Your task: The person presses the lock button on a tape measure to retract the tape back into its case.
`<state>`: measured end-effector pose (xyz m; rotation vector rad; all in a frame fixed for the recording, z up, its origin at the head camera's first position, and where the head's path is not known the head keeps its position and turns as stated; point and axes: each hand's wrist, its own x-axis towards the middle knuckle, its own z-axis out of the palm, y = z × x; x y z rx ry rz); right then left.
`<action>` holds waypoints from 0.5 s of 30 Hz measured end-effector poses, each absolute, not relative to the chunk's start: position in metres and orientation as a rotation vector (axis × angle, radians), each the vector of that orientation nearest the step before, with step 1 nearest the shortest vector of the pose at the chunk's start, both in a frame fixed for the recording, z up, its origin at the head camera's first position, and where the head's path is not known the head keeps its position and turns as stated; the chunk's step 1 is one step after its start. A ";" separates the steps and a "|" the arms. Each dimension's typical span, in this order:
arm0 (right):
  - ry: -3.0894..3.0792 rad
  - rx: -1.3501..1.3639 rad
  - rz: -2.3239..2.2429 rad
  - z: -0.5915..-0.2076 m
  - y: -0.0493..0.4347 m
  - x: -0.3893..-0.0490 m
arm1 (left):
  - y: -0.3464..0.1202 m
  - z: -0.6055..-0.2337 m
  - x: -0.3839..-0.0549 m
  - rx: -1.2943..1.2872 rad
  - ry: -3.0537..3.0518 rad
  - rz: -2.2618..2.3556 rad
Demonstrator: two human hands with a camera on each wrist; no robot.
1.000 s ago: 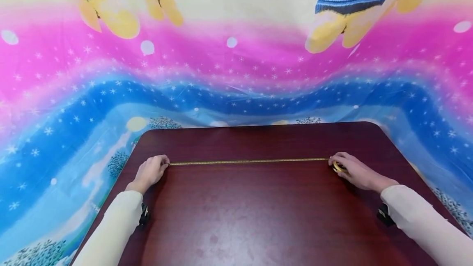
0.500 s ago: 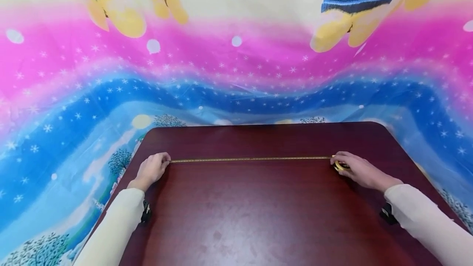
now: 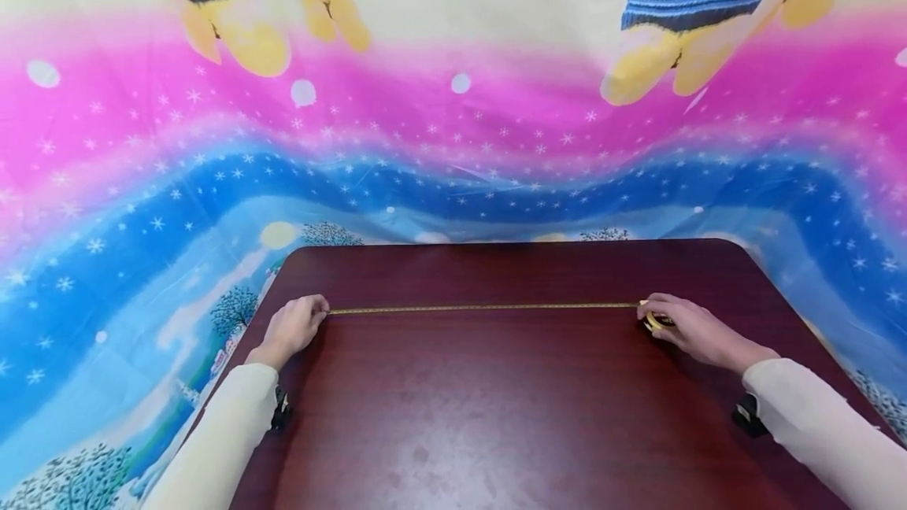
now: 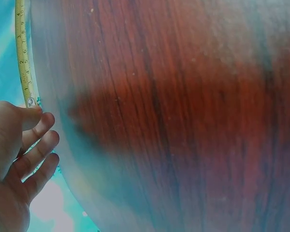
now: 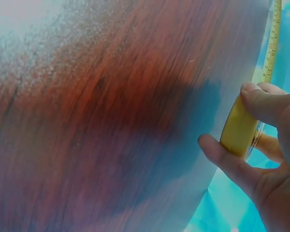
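Observation:
A yellow tape measure blade (image 3: 482, 308) stretches almost level across the head view, between the two hands. At its left end, my left hand (image 3: 294, 327) pinches the tip between thumb and forefinger; in the left wrist view the blade's metal end (image 4: 32, 102) shows at the thumb, with the other fingers loosely bent. My right hand (image 3: 697, 329) grips the yellow tape measure case (image 5: 239, 126), thumb on top and fingers around it. Part of the case is hidden by that hand. Printed numbers face the wrist cameras.
Below the hands lies a dark red-brown wooden table (image 3: 453, 400) with rounded far corners. A printed curtain (image 3: 453, 132) in pink and blue hangs behind and beside it. A black wrist device (image 3: 749, 415) sits under the right cuff.
Both hands and the stretched blade keep nearly the same place over the table. The whole head view has shifted slightly, so everything appears a little farther right.

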<state>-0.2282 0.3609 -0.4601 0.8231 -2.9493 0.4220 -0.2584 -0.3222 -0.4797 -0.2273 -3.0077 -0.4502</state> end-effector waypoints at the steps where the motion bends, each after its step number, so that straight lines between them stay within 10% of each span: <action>1: -2.944 0.825 0.420 -0.460 0.361 -0.228 | -0.323 -0.480 -0.258 -0.232 -3.009 -0.452; 15: -2.957 0.805 0.451 -0.457 0.363 -0.227 | -0.321 -0.474 -0.258 -0.213 -3.005 -0.452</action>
